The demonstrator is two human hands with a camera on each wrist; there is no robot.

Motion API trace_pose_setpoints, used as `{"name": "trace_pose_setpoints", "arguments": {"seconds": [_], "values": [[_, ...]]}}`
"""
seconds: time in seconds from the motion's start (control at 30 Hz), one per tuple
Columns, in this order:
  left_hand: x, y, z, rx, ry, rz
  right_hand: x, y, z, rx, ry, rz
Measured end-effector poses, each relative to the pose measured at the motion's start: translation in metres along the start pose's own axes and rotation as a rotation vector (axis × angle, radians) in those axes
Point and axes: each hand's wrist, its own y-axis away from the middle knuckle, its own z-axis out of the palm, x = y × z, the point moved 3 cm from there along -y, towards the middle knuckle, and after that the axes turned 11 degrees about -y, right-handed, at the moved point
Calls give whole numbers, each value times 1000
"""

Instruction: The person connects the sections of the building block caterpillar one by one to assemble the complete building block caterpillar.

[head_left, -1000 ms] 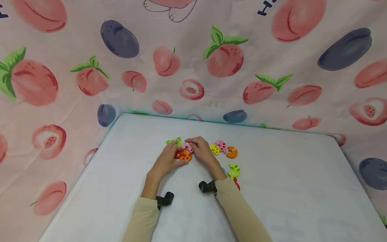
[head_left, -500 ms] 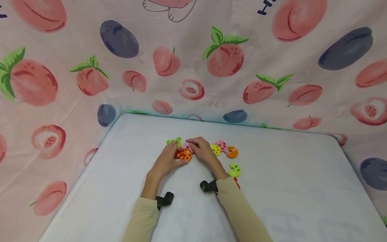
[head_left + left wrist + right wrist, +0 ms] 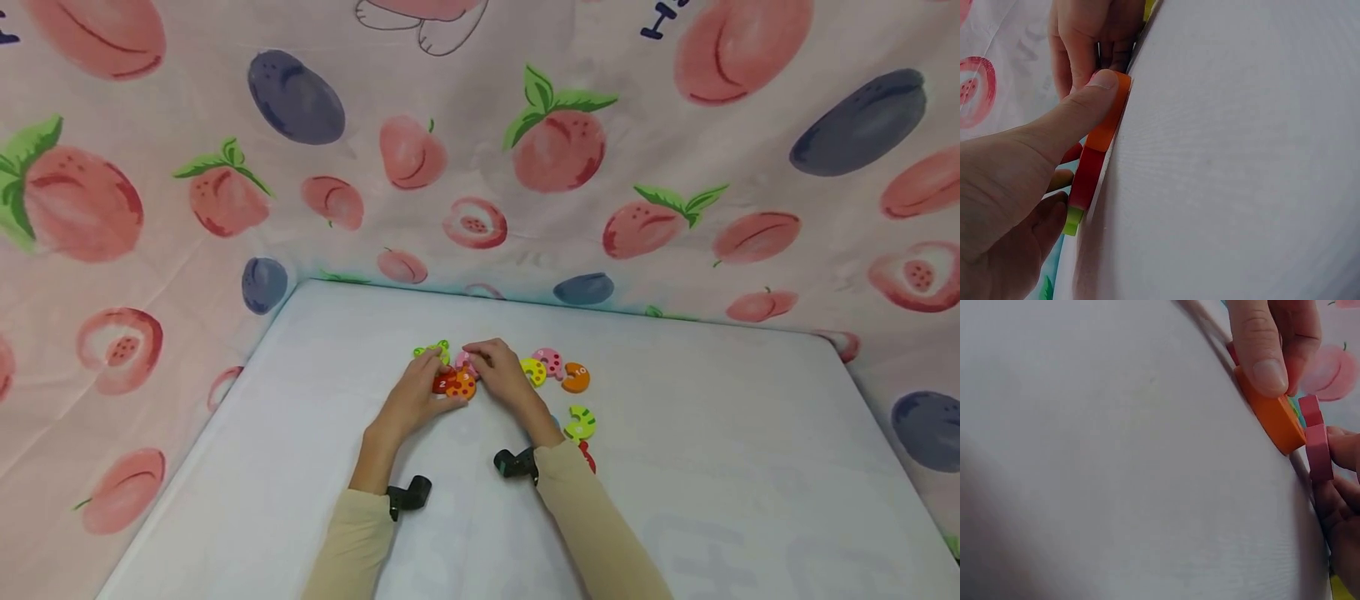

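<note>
My left hand (image 3: 411, 400) spans a row of flat, numbered puzzle pieces on the white table, its thumb on the orange spotted piece (image 3: 461, 386). The red piece (image 3: 441, 386) marked 2 adjoins the orange one, and the fingers curl round its far side. Just behind lies a light green piece (image 3: 422, 352), partly covered by that hand. My right hand (image 3: 504, 377) pinches a pink piece (image 3: 1319, 450), which stands on edge beside the orange piece in the right wrist view. In the left wrist view, the orange, red and green edges line up under the left hand (image 3: 1029, 156).
Right of the hands lie a yellow piece (image 3: 534, 372), another pink piece (image 3: 550, 362) and an orange piece (image 3: 576, 378) marked 10. Nearer are a green piece (image 3: 581, 422) and a red piece (image 3: 588, 457) partly behind the right sleeve. A fruit-print cloth (image 3: 480, 167) rises behind the table.
The right hand has shifted very slightly to the right, and the pink piece in it has turned a little. The left hand and the pieces under it stay where they were.
</note>
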Motion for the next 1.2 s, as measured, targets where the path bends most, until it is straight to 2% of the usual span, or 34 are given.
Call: {"name": "trace_pose_setpoints", "arguments": {"seconds": [0.17, 0.4, 0.63, 0.87, 1.2], "values": [[1, 0, 0, -8, -8, -8, -1, 0, 0, 18, 41, -14], [2, 0, -2, -2, -3, -3, -7, 0, 2, -35, 73, -16], [2, 0, -2, 12, 2, 14, -5, 1, 0, 9, 38, 3], [0, 0, 0, 8, 18, 9, 0, 0, 3, 17, 68, -17], [2, 0, 0, 12, -20, 6, -2, 3, 5, 42, 123, -14]]}}
